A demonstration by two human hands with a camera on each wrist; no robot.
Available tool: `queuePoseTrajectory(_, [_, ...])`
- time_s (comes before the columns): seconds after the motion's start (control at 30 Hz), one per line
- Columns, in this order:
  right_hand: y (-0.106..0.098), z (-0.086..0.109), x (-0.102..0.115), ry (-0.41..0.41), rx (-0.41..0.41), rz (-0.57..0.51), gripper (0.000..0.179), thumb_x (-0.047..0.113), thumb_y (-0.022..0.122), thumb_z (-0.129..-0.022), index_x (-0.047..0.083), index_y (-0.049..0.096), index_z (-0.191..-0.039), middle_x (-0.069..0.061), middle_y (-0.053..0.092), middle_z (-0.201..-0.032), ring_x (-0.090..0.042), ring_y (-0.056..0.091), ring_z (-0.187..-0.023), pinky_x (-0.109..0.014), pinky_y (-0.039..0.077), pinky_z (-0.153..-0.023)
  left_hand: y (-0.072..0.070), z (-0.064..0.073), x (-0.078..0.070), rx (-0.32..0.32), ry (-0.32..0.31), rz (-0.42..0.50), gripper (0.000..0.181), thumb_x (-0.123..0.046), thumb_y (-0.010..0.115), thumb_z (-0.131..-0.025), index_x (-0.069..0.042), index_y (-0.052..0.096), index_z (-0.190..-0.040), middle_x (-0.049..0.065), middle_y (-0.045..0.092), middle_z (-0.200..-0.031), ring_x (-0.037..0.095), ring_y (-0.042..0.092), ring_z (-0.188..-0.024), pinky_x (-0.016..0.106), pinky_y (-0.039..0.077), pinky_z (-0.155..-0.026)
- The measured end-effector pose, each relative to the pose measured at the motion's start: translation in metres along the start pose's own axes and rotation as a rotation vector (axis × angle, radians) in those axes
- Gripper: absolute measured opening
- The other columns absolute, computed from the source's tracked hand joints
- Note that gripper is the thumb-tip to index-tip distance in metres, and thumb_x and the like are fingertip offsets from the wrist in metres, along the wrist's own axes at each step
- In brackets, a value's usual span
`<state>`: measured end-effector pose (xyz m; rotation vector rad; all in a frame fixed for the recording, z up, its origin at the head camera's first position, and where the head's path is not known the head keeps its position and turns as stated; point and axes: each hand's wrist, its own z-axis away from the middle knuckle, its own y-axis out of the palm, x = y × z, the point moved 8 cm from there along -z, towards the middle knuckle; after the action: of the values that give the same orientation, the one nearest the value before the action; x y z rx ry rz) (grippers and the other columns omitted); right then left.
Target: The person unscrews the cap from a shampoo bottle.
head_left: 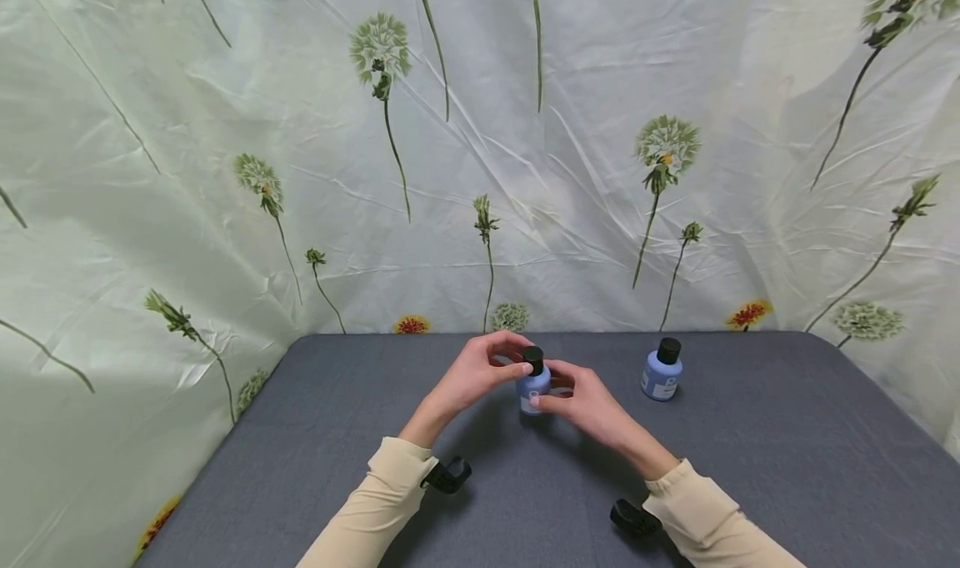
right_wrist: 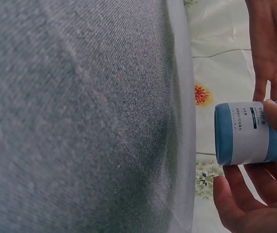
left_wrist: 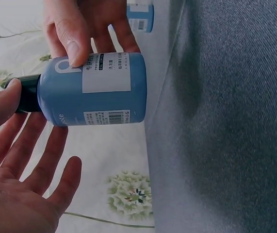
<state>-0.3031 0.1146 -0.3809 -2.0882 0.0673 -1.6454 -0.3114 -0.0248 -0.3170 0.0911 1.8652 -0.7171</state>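
A blue bottle [head_left: 533,384] with a white label is held upright between my two hands, over the middle of the table. My left hand [head_left: 482,374] pinches its black cap [head_left: 533,356] between thumb and fingers. The other fingers of that hand are spread below the cap in the left wrist view. My right hand [head_left: 592,405] grips the bottle's body, its thumb on the label side. In the right wrist view, the bottle's base [right_wrist: 222,135] shows apart from the table surface.
A second blue bottle [head_left: 662,379] with a black cap stands to the right, near the table's back edge. The table [head_left: 337,434] has a dark grey-blue cloth. Behind it hangs a pale curtain [head_left: 562,176] with a dandelion print.
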Motion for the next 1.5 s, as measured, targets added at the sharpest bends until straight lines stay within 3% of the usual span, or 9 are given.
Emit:
queuePoseTrajectory(0.23, [-0.002, 0.007, 0.001, -0.008, -0.01, -0.003, 0.055, 0.021, 0.074, -0.09, 0.001, 0.053, -0.138, -0.014, 0.062, -0.125, -0.031, 0.06, -0.113, -0.047, 0.049, -0.093, 0.005, 0.003, -0.004, -0.003, 0.006, -0.007, 0.026, -0.008, 0.07, -0.092, -0.002, 0.066, -0.117, 0.01, 0.065, -0.108, 0.022, 0.061, -0.098, 0.033, 0.05, -0.081])
queuePoseTrajectory(0.5, [-0.005, 0.015, -0.006, 0.045, -0.026, 0.012, 0.057, 0.023, 0.075, -0.089, 0.003, 0.054, -0.137, -0.014, 0.062, -0.125, -0.029, 0.06, -0.113, -0.048, 0.047, -0.095, 0.017, -0.008, 0.028, 0.004, 0.008, 0.005, 0.029, -0.012, 0.071, -0.092, -0.009, 0.067, -0.12, 0.005, 0.066, -0.11, 0.019, 0.061, -0.099, 0.034, 0.05, -0.081])
queuePoseTrajectory(0.87, [-0.006, 0.03, -0.004, 0.066, -0.04, -0.056, 0.059, 0.024, 0.076, -0.088, 0.003, 0.053, -0.139, -0.015, 0.06, -0.129, -0.03, 0.06, -0.114, -0.044, 0.051, -0.09, 0.025, -0.002, 0.022, 0.013, 0.025, -0.01, 0.025, -0.02, 0.072, -0.092, -0.016, 0.069, -0.116, -0.002, 0.066, -0.105, 0.014, 0.062, -0.096, 0.034, 0.051, -0.081])
queuePoseTrajectory(1.13, [-0.005, 0.036, -0.008, 0.124, -0.062, -0.028, 0.059, 0.026, 0.078, -0.087, 0.006, 0.056, -0.138, -0.01, 0.063, -0.125, -0.026, 0.061, -0.11, -0.045, 0.05, -0.091, 0.029, 0.004, 0.022, 0.015, 0.02, -0.011, 0.024, -0.021, 0.073, -0.092, -0.019, 0.069, -0.115, -0.007, 0.066, -0.103, 0.012, 0.062, -0.096, 0.034, 0.05, -0.081])
queuePoseTrajectory(1.5, [-0.004, 0.049, -0.005, 0.129, -0.041, -0.016, 0.063, 0.026, 0.077, -0.087, 0.001, 0.053, -0.139, -0.013, 0.064, -0.123, -0.026, 0.062, -0.109, -0.042, 0.052, -0.088, 0.037, 0.013, 0.025, 0.023, 0.008, 0.035, 0.026, -0.017, 0.073, -0.091, -0.02, 0.069, -0.116, -0.005, 0.066, -0.105, 0.013, 0.062, -0.097, 0.036, 0.049, -0.081])
